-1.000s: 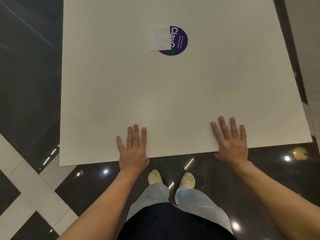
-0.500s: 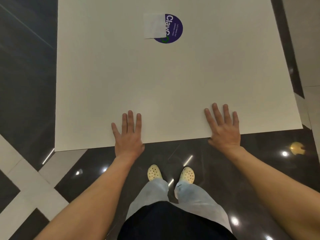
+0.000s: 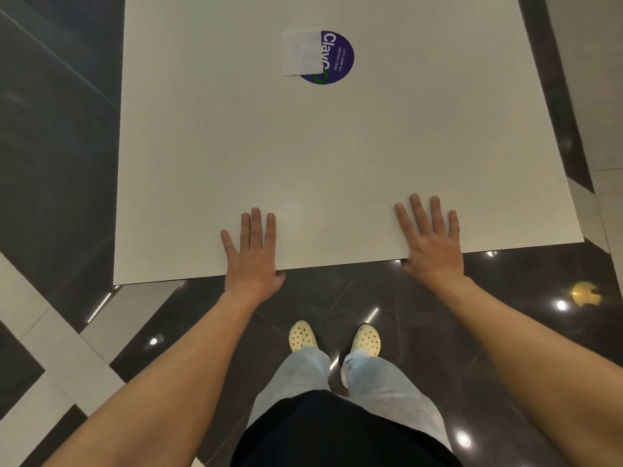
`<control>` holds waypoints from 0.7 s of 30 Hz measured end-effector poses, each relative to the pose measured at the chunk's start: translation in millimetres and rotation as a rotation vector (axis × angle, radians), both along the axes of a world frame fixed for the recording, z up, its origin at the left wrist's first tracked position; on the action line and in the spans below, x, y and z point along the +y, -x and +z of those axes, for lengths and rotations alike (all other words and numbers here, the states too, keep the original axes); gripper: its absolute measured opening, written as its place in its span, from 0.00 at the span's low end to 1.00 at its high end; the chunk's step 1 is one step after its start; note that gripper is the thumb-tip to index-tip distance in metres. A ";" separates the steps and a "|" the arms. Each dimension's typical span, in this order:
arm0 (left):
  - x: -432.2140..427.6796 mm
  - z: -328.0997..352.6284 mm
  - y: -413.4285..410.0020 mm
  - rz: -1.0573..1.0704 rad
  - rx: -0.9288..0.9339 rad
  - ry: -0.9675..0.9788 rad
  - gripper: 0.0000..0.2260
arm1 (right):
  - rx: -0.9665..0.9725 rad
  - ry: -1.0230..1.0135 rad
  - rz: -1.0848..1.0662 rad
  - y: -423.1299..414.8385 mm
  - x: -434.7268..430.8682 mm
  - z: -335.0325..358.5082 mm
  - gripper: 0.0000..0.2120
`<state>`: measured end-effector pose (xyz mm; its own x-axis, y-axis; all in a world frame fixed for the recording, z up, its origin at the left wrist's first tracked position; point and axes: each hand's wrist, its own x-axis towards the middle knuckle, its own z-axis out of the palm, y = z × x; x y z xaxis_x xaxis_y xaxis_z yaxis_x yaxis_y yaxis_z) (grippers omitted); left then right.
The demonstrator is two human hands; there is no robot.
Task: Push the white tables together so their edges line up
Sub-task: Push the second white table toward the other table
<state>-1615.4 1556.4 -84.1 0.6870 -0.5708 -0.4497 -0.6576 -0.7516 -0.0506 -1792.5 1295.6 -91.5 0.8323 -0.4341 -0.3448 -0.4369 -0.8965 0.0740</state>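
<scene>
Head view: left hand (image 3: 253, 254) and right hand (image 3: 431, 244) are laid flat, fingers spread, well apart over the white desk (image 3: 303, 156) near edge, presumably for even, unskewed pushing.

A round purple sticker (image 3: 332, 57) on the white bench (image 3: 337, 163) reads "ClavC…", half covered by white paper (image 3: 300, 52); small print says "Let's keep our pantries clean".
</scene>
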 end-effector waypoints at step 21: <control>-91.1 52.5 27.8 -0.130 -0.177 0.380 0.32 | -0.361 -0.102 -0.034 -29.3 1.0 71.2 0.33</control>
<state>-1643.2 1465.3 -31.7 0.6462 -0.7597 -0.0726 -0.7540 -0.6502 0.0934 -1763.2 1296.7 -20.3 0.8937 -0.4423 -0.0748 -0.4484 -0.8757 -0.1794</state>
